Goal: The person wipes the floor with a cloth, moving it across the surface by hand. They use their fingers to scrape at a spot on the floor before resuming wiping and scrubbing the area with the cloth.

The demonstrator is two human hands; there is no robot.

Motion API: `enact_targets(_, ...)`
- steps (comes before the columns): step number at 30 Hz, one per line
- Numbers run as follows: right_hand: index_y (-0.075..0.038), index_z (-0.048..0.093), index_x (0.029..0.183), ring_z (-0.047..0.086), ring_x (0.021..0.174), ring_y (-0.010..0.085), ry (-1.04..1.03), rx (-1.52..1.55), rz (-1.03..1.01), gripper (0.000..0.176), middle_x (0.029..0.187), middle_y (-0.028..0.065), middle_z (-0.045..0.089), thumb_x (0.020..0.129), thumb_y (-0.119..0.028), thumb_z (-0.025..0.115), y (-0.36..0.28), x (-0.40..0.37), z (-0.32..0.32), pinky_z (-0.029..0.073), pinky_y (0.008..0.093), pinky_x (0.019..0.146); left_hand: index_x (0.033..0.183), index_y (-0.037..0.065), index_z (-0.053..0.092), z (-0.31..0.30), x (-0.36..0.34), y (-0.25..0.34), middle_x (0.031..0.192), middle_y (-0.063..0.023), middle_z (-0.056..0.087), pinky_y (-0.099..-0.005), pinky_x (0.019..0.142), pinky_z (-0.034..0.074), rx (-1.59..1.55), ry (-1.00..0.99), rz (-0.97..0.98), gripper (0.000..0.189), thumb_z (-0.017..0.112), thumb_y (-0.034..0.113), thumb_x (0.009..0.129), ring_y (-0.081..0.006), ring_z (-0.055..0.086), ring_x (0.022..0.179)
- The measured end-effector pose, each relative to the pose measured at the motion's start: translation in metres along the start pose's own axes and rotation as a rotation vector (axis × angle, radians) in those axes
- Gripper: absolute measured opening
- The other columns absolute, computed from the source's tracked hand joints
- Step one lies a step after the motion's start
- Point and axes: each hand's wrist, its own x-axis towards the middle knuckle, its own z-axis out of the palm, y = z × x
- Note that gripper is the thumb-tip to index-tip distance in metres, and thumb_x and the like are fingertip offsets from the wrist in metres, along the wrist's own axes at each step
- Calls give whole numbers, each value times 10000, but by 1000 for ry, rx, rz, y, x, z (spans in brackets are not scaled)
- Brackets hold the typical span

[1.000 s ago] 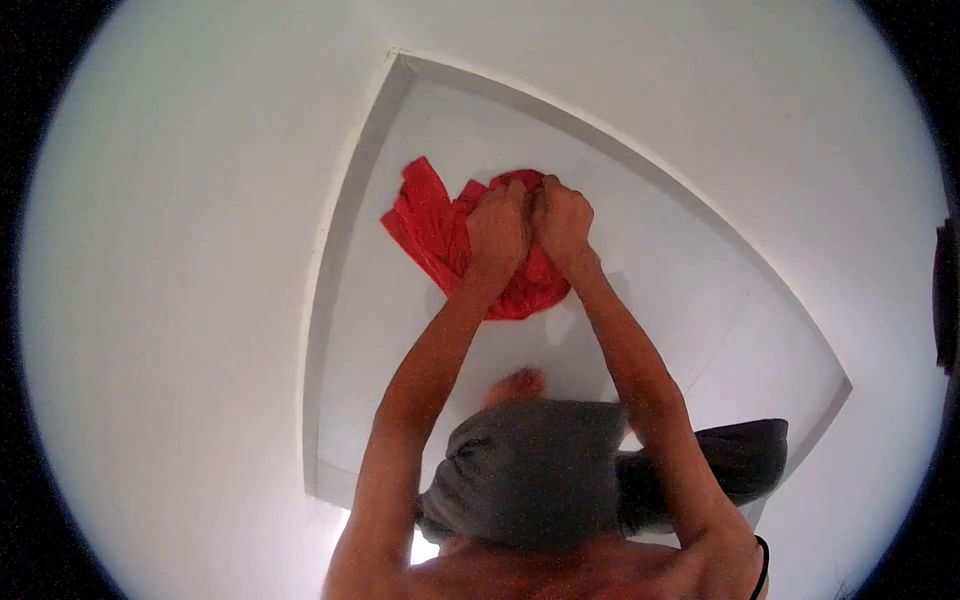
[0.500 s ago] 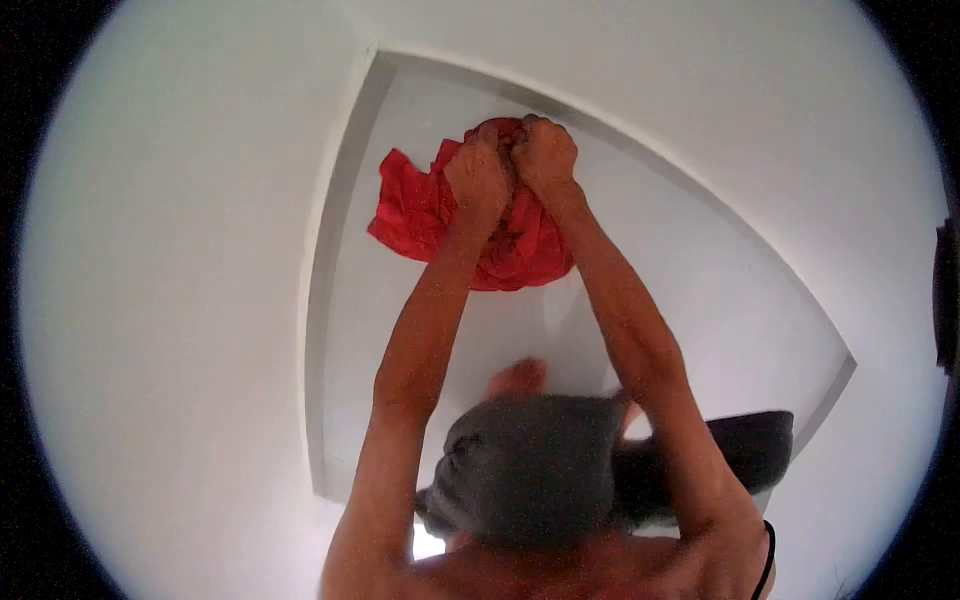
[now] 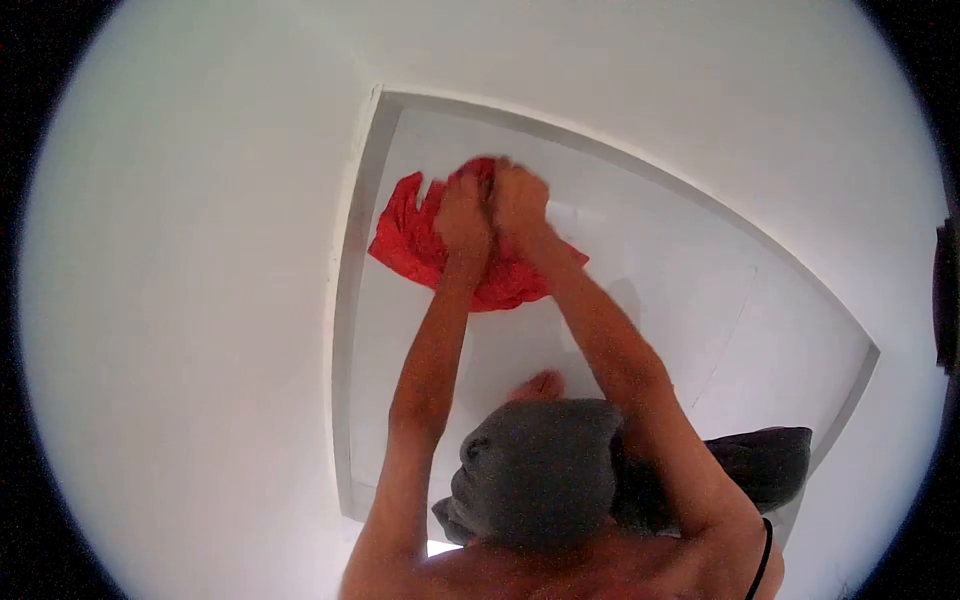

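A red cloth (image 3: 410, 245) lies crumpled and partly spread on the pale floor, near its far left corner. My left hand (image 3: 464, 216) is a fist closed on the cloth's middle. Right beside it, my right hand (image 3: 521, 200) is also clenched on the cloth, the two fists nearly touching. A bunched part of the cloth shows between and beyond them. Its loose folds spread to the left and below the wrists. My fingertips are hidden under the fists.
Pale walls rise around the floor, with a grey skirting edge (image 3: 620, 150) along the far side. My knees in dark grey clothing (image 3: 545, 470) are close below my arms, and one bare foot (image 3: 540, 386) shows in front of them.
Both fists are closer together and a little lower in view, the right one shifted left. The cloth's folds have changed shape, and the whole room view has shifted slightly down and right.
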Motion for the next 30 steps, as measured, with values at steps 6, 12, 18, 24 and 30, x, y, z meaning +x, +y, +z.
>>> enact_targets(6, 19, 612, 1007, 713, 814, 351, 126, 100, -82, 264, 895, 176, 698, 798, -127, 681, 63, -107, 38, 585, 474, 681, 919, 83, 627, 34, -123, -11, 973, -147, 660, -479, 755, 509, -199, -196, -126, 189, 566, 247, 989, -359, 629, 893)
enact_targets(12, -19, 634, 955, 712, 793, 338, 164, 82, 39, 216, 868, 159, 700, 793, -154, 681, 63, -93, 41, 582, 459, 667, 880, 75, 601, 36, -89, 2, 973, -139, 649, -463, 761, 503, -33, -184, 119, 246, 575, 296, 985, -365, 619, 945)
enact_targets(18, -11, 643, 997, 706, 899, 348, 269, 49, 456, 217, 923, 184, 702, 823, -141, 645, 156, -141, 28, 573, 465, 736, 901, 57, 614, 67, -130, 138, 982, -145, 662, -482, 779, 499, 81, -490, 339, 257, 565, 287, 1003, -363, 616, 977)
enact_targets(24, -1, 647, 1002, 704, 898, 357, 500, 200, 721, 254, 920, 195, 701, 826, -184, 667, 153, -195, 15, 564, 490, 731, 921, 52, 622, 53, -147, 159, 998, -153, 669, -481, 798, 501, -8, -612, 638, 248, 567, 276, 1012, -357, 624, 985)
enact_targets(30, 1, 642, 1039, 699, 906, 375, 410, 339, 930, 270, 945, 193, 693, 864, -201, 674, 107, -183, -21, 562, 496, 768, 940, 47, 629, 37, -128, 164, 1014, -161, 677, -481, 818, 503, -42, -699, 852, 240, 570, 265, 1020, -351, 632, 992)
